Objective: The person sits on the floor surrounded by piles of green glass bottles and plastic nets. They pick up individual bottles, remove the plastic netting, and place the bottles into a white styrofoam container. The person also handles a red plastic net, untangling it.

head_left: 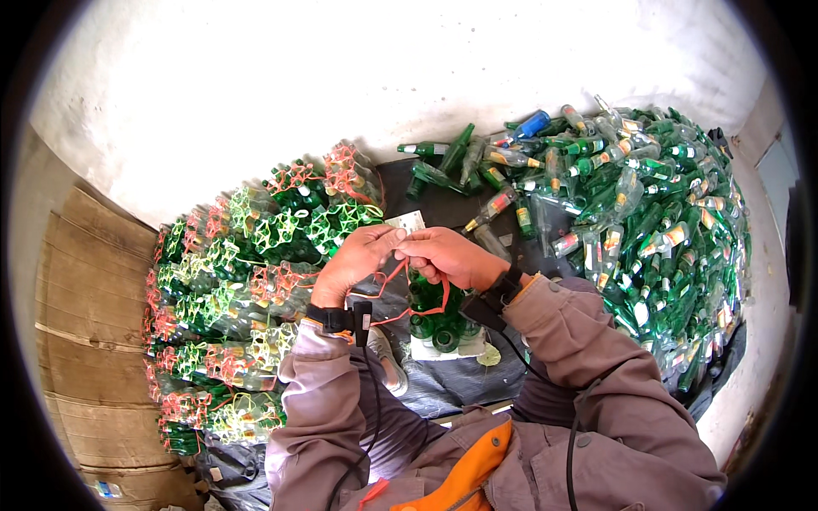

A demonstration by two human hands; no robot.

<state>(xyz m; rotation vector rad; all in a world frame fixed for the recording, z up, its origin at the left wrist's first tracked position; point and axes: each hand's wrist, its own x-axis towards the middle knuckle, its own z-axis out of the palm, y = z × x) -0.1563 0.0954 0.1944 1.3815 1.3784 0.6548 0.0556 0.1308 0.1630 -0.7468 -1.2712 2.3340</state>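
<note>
My left hand (pixel 365 254) and my right hand (pixel 456 255) meet in front of me, fingertips pinched close together. Between them runs a thin red plastic strap (pixel 444 296), which hangs in loops below the fingers. Both hands are closed on it; the exact spot where they grip is partly covered by the fingers. Right under the hands stands a small cluster of green glass bottles (pixel 445 339), necks up, on a white base (pixel 426 351). My right hand hides part of this cluster.
Rows of bundled bottles (pixel 226 298), tied with red and yellow-green straps, stand at left. A large heap of loose bottles (pixel 656 230) lies at right, with several bottles (pixel 460 153) near the white wall (pixel 409 68). Brown cardboard (pixel 111 332) leans at far left. Black sheeting (pixel 460 383) covers the floor.
</note>
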